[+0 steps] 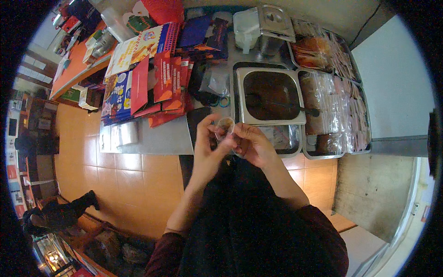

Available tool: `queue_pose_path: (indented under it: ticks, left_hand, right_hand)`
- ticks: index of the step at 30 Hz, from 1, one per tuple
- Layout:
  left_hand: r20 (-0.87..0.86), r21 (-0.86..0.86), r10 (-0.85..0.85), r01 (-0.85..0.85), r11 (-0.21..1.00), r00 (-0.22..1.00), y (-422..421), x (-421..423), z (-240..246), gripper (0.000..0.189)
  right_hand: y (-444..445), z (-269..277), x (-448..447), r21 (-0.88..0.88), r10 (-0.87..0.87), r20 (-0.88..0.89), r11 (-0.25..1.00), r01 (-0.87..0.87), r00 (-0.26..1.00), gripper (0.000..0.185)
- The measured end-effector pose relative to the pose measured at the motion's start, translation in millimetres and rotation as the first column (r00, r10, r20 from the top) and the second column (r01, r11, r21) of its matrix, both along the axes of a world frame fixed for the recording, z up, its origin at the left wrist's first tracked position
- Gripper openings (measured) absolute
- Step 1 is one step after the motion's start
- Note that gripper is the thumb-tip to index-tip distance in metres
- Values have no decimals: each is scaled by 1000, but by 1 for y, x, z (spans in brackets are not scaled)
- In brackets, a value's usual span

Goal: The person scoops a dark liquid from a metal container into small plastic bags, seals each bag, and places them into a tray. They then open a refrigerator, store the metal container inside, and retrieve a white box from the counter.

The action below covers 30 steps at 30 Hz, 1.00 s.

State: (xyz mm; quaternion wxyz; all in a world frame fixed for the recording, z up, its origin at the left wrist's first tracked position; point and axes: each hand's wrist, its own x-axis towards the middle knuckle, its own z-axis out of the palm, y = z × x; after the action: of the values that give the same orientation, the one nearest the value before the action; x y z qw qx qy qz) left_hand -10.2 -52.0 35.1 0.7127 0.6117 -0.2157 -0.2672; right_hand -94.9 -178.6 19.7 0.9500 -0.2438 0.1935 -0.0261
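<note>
A small clear plastic cup [226,124] is held up in front of my body, close to the front edge of the steel table [166,140]. My left hand [210,140] grips it from the left, with the thumb across the near side. On the opposite side, the fingers of my right hand [254,142] pinch its rim. Whether anything is inside the cup cannot be told. Just beyond and to the right sits a steel food pan [241,97] with dark brown contents; a dark handle [311,112] rests over its right rim.
Metal trays of filled clear bags [318,93] stand to the right. Red printed cartons [162,86] are stacked on the left. Blue-handled scissors [224,101] lie behind my hands. Toward the back are a lidded steel container [275,22] and translucent plastic tubs [246,29].
</note>
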Motion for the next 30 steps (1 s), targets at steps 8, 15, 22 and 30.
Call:
queue_pose_path:
  ticks: [8,15,22,30]
  left_hand:
    - [-641,-223,-115,-41,974,759,12,18,0,52]
    - [692,231,114,-367,901,713,-2,17,-4,36]
    - [117,-157,-45,64,985,992,8,31,-3,15]
    - [-151,-335,133,-177,925,980,8,18,-4,7]
  right_hand:
    - [8,-4,4,-115,26,-70,993,-34,997,12]
    - [12,17,28,-951,-226,-2,-301,-72,974,15]
    - [-33,63,30,-851,116,-226,460,-254,967,17]
    - [-9,49,18,-957,-87,200,198,214,976,21]
